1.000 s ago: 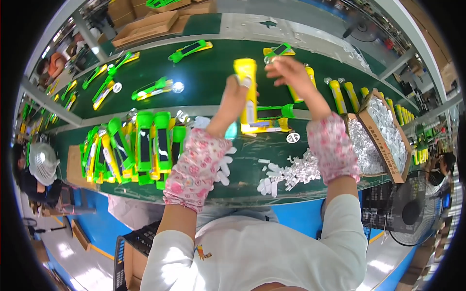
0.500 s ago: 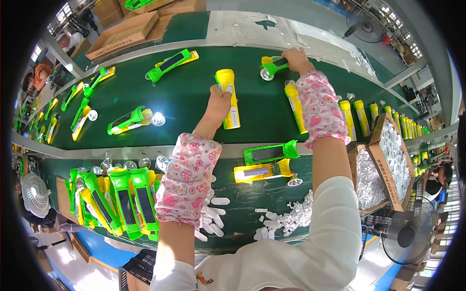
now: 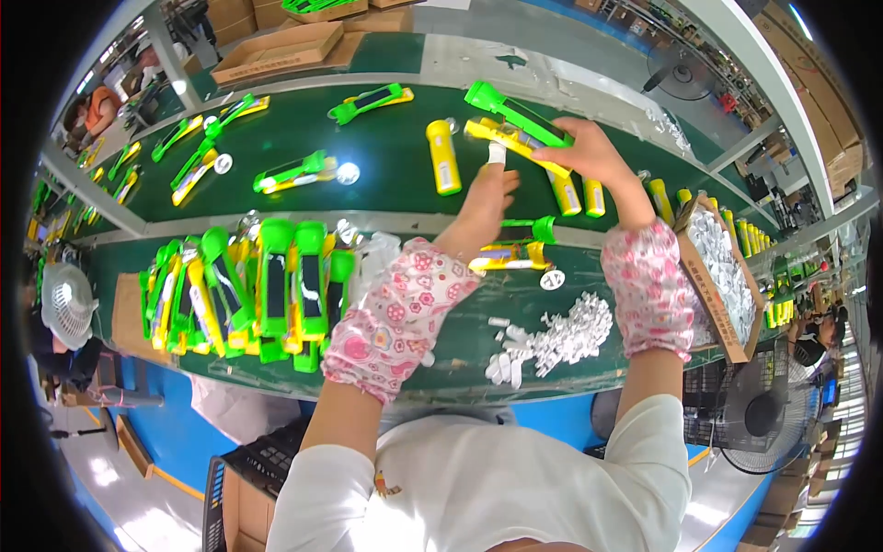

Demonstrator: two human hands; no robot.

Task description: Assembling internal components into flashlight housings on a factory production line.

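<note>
My right hand (image 3: 593, 152) is closed round a flashlight (image 3: 520, 115), whose green half with a dark panel lies beside its yellow half, apart along their length. Just below it, my left hand (image 3: 483, 207) has its fingers stretched toward the yellow half. A white piece (image 3: 497, 152) sits at a left fingertip; whether it is a finger cover or a held strip I cannot tell. A yellow flashlight body (image 3: 443, 158) lies left of my hands. Partly behind my left hand is an opened green and yellow flashlight (image 3: 515, 256) with a round reflector.
Several opened flashlights, one lit flashlight (image 3: 299, 173) among them, lie along the green bench to the left. Upright flashlights (image 3: 276, 285) crowd the near left. Small white parts (image 3: 570, 331) are heaped near me. A cardboard box (image 3: 713, 285) of white parts stands right, near a fan (image 3: 763, 414).
My left hand has let go of the yellow body and moved right. My right hand has brought the green and yellow flashlight nearer. The whole view has shifted.
</note>
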